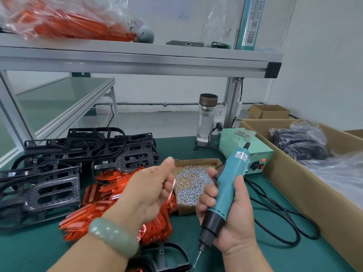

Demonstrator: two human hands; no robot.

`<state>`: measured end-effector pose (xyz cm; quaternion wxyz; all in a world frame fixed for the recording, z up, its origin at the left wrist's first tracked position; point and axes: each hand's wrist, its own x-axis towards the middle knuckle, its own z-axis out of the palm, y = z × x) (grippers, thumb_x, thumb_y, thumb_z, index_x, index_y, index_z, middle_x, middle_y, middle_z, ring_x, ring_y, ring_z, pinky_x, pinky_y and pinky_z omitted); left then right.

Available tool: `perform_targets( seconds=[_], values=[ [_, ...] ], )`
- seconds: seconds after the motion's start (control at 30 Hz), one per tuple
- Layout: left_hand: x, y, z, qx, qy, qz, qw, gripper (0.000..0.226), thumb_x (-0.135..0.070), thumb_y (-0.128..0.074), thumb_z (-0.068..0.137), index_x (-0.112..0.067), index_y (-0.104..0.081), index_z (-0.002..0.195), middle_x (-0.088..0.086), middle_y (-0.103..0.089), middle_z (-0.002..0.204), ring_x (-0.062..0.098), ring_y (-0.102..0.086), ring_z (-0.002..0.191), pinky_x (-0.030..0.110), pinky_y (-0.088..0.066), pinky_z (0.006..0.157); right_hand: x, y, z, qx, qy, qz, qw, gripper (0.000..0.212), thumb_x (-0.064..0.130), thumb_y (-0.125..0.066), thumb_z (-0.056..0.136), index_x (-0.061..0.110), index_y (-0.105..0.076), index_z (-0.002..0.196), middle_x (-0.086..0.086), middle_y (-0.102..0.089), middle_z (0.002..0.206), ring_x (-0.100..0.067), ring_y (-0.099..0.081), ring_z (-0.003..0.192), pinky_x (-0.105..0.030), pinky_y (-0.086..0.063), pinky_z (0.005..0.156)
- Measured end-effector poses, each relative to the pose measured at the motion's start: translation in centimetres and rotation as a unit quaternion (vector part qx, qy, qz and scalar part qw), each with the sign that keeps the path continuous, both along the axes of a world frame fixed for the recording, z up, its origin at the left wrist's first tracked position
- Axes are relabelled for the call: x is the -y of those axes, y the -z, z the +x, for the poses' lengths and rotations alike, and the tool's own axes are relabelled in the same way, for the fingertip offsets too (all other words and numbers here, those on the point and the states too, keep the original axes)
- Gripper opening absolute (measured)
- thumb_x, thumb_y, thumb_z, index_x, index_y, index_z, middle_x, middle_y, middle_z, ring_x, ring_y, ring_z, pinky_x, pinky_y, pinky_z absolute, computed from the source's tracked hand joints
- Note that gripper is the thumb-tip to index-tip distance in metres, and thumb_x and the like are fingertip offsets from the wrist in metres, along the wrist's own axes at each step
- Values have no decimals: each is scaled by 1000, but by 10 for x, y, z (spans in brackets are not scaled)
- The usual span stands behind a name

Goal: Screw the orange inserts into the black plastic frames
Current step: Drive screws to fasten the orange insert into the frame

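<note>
A teal electric screwdriver (227, 179) is gripped bit-down in the right hand (229, 218), while a thin translucent orange plastic insert (173, 185) is pinched by the left hand (149, 191) above heaped orange inserts (102, 205), with black plastic frames (59, 163) stacked to its left and a cardboard tray of silver screws (191, 183) between the hands.

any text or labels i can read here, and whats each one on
"ED": front of the green power box; its start is hidden behind the screwdriver.
"KER...": white label at the screwdriver's cord end; the rest is too blurred to read.
Tall box on the shelf: a barcode and a QR code; the print is too small to read.
</note>
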<state>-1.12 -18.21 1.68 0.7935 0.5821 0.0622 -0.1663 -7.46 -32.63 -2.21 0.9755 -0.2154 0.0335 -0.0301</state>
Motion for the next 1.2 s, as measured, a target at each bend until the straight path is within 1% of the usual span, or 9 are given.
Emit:
perform_targets(
  seconds=[0.1,0.2,0.37,0.47,0.57,0.63,0.73,0.93,1.2],
  values=[
    [-38,2,-16,-47,-29,-75,996,34,-40,-70,65,-12,-62,83,-3,-53,54,3,-45,41,12,-35,31,-7,-2,-1,-14,39,-25,999,54,58,-51,80,12,-63,106,1,-46,58,-9,-44,43,-23,-44,42],
    [-67,6,-39,-68,-92,-139,984,29,-34,-68,66,-12,-64,83,-3,-54,56,3,-48,42,10,-39,34,-19,-7,-3,-7,81,-32,996,45,53,-52,81,17,-58,107,0,-51,64,-11,-48,50,-22,-48,49],
    [-86,11,-74,-62,-140,-140,978,25,-41,-61,67,-17,-58,77,-8,-45,48,1,-38,34,7,-29,30,-39,-21,-9,78,79,47,993,22,29,-60,83,24,-56,104,-1,-63,78,-14,-61,67,-28,-55,64],
    [-87,18,-86,-73,-164,-148,973,24,-34,-61,70,-14,-59,81,-5,-49,49,2,-42,35,8,-34,31,-51,-17,-13,109,74,54,990,15,18,-59,86,25,-56,99,4,-61,77,-10,-60,67,-27,-50,73],
    [-88,23,-95,-86,-161,-171,968,13,-20,-64,73,-9,-65,80,0,-55,53,4,-48,38,9,-38,33,-59,-7,-13,78,87,51,992,7,21,-56,83,24,-58,90,8,-53,69,-6,-52,58,-26,-48,66],
    [-86,24,-101,-87,-152,-168,970,18,-22,-66,66,-10,-63,80,0,-54,53,4,-45,38,10,-34,31,-59,-4,-11,61,104,44,992,8,25,-58,82,24,-58,90,9,-50,66,-5,-50,55,-25,-48,60],
    [-81,27,-109,-84,-148,-153,973,26,-27,-65,64,-9,-62,82,-1,-51,53,3,-40,37,10,-29,28,-54,-3,-9,52,127,21,990,15,27,-60,82,25,-59,96,10,-51,66,-5,-50,56,-25,-46,65],
    [-75,35,-114,-77,-132,-164,974,34,-8,-65,61,-2,-69,94,7,-62,64,9,-53,48,15,-44,39,-54,-3,-9,50,134,13,990,17,29,-60,81,26,-58,97,11,-51,66,-5,-50,57,-26,-42,69],
    [-63,36,-118,-78,-103,-154,980,36,0,-63,59,0,-65,95,9,-61,64,12,-54,49,17,-45,39,-54,-4,-12,60,135,12,989,14,28,-58,82,24,-56,95,11,-51,65,-4,-50,56,-25,-42,66]
  ],
)
